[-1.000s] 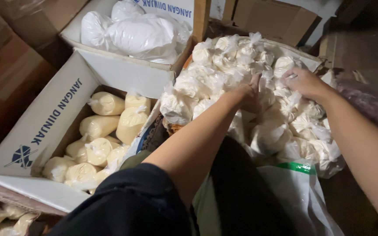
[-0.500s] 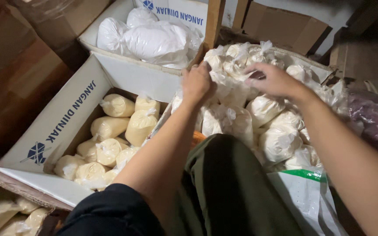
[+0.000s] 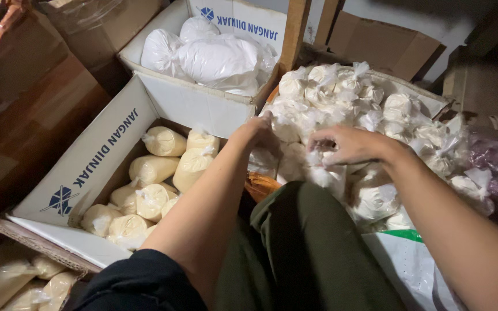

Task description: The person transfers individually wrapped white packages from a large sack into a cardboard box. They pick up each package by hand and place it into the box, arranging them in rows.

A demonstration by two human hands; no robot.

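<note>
Dim, warm light falls from above on the centre; white bags of powder (image 3: pixel 220 57) glare slightly. Corners sink into deep shadow, the lower edge blurs softly.

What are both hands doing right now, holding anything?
Left hand: resting on the small white bags, grip hidden.
Right hand: fingers pinching one bag's knotted top.

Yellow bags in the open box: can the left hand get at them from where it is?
Probably yes. The left hand rests on the pile of white bags, right beside the open box. The yellow bags lie uncovered with the flaps folded back, and nothing stands between them and the hand.
</note>
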